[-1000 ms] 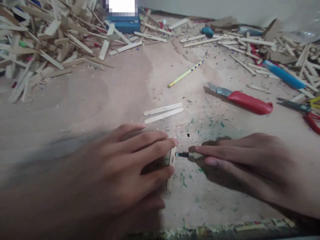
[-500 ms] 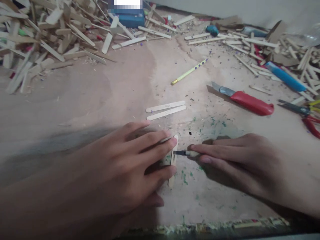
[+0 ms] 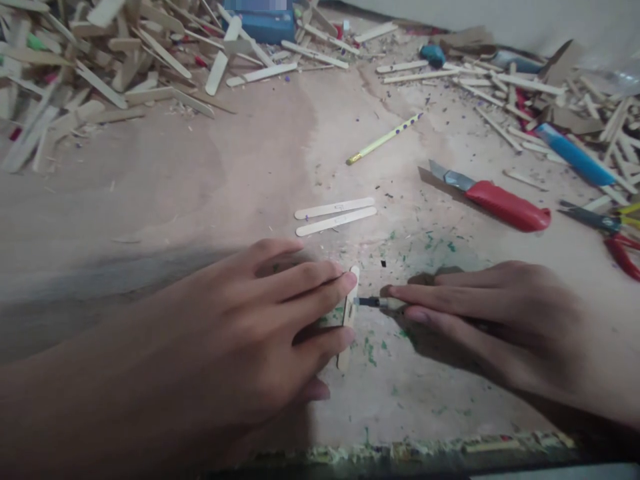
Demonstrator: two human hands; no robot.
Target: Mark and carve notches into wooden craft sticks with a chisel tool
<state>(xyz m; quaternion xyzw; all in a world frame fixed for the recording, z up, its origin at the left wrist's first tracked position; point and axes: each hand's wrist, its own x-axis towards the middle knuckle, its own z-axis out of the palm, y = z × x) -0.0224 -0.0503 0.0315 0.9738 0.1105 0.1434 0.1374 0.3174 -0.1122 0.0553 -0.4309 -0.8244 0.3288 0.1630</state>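
A wooden stick [image 3: 353,291] lies nearly upright in the view on the wooden table. My left hand [image 3: 280,320], its fingers spread, presses two fingertips on the stick. My right hand [image 3: 495,313] is closed around a small craft knife [image 3: 377,303], and the blade tip touches the stick's right side near its middle. Two more wooden sticks, an upper one [image 3: 334,208] and a lower one [image 3: 336,222], lie side by side beyond my left fingers, with faint pencil marks on them.
A yellow pencil [image 3: 384,139] and a red-handled cutter [image 3: 509,205] lie farther back. Red-and-yellow-handled pliers [image 3: 607,223] are at the right edge. Piles of loose sticks [image 3: 107,60] fill the back left and back right, near a blue box [image 3: 265,27].
The view has shifted slightly. The knife blade sits a little differently on the stick; both hands keep nearly the same pose.
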